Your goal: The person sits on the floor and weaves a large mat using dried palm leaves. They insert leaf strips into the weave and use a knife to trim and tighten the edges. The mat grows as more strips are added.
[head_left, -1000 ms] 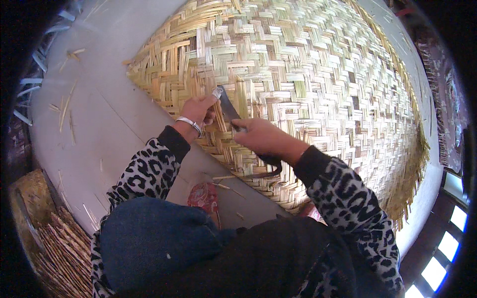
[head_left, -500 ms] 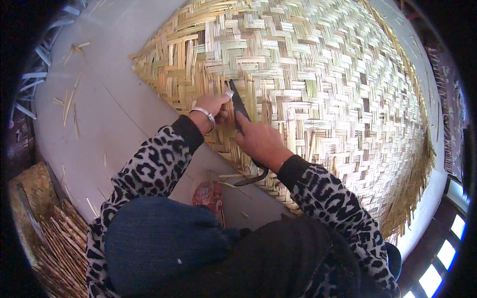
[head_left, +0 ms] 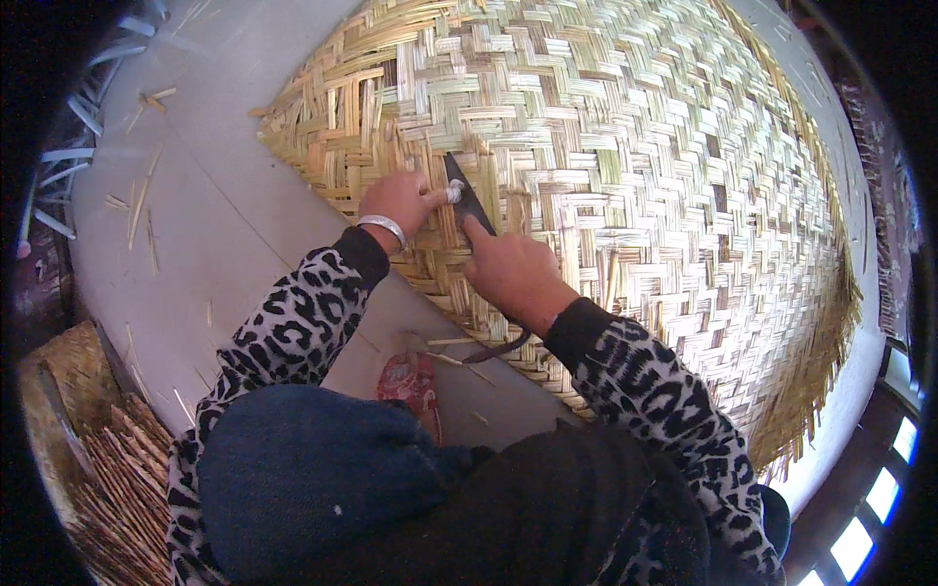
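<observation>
A large woven mat (head_left: 664,195) of split pale strips lies on the grey floor ahead of me. My right hand (head_left: 518,273) is closed round a dark, flat-bladed knife (head_left: 469,200), its index finger stretched along the blade. The blade lies over the weave near the mat's near left edge, tip pointing away from me. A dark curved tail sticks out under my right wrist. My left hand (head_left: 396,205), with a silvery bangle, has a white-wrapped digit against the blade. Its other fingers are curled on the mat, and what they pinch, if anything, is hidden.
Loose strips (head_left: 142,210) are scattered on the grey floor (head_left: 225,127) at left. A bundle of thin brown sticks (head_left: 122,479) lies at the lower left. White bars (head_left: 68,166) stand at the far left. A red patterned shoe (head_left: 405,381) shows below my hands.
My left hand has shifted slightly left and up, and its wrapped digit now lies across the blade. The right hand and the knife have barely moved.
</observation>
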